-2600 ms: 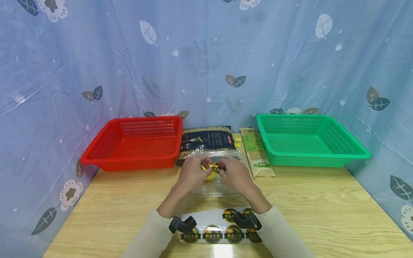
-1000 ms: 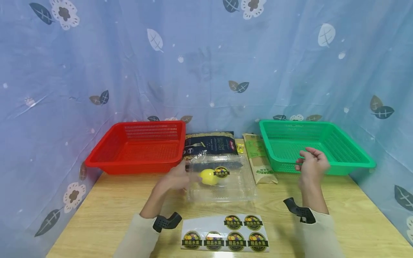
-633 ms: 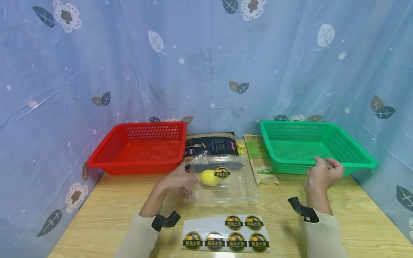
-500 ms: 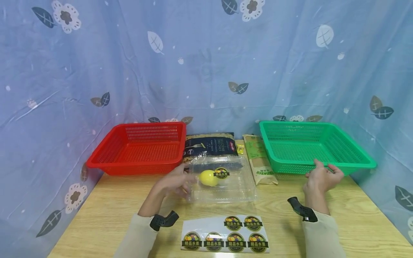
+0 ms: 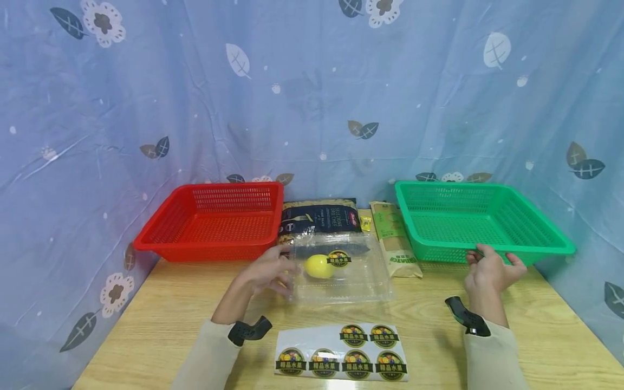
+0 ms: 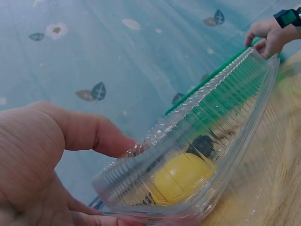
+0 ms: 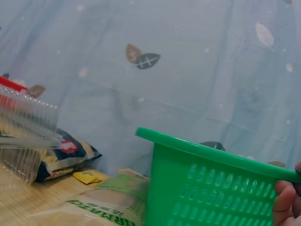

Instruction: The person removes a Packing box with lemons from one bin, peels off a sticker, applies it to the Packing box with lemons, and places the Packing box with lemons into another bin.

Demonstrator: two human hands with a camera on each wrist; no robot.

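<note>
A clear plastic clamshell container [image 5: 361, 279] holds a yellow lemon [image 5: 319, 266]. On its lid lies a round fruit sticker [image 5: 338, 259] with a dark band. My left hand [image 5: 270, 273] grips the container's left side, finger and thumb spread over its edge, as the left wrist view shows close up; whether the container is lifted I cannot tell. At the front rim of the green basket [image 5: 463, 254] my right hand [image 5: 489, 273] grips the edge with curled fingers. Only its fingertips [image 7: 284, 202] show in the right wrist view.
A red basket [image 5: 209, 252] stands at the back left. Behind the container lies a dark pasta bag [image 5: 319, 216], with a small yellow packet [image 5: 365, 223] beside it. A long paper-coloured bag [image 5: 395, 238] sits by the green basket. A sheet of stickers [image 5: 312, 338] lies in front.
Both hands held a sticker over the container; it is now on the lid. My left hand moved to the container's left side, my right hand to the green basket's front rim.
</note>
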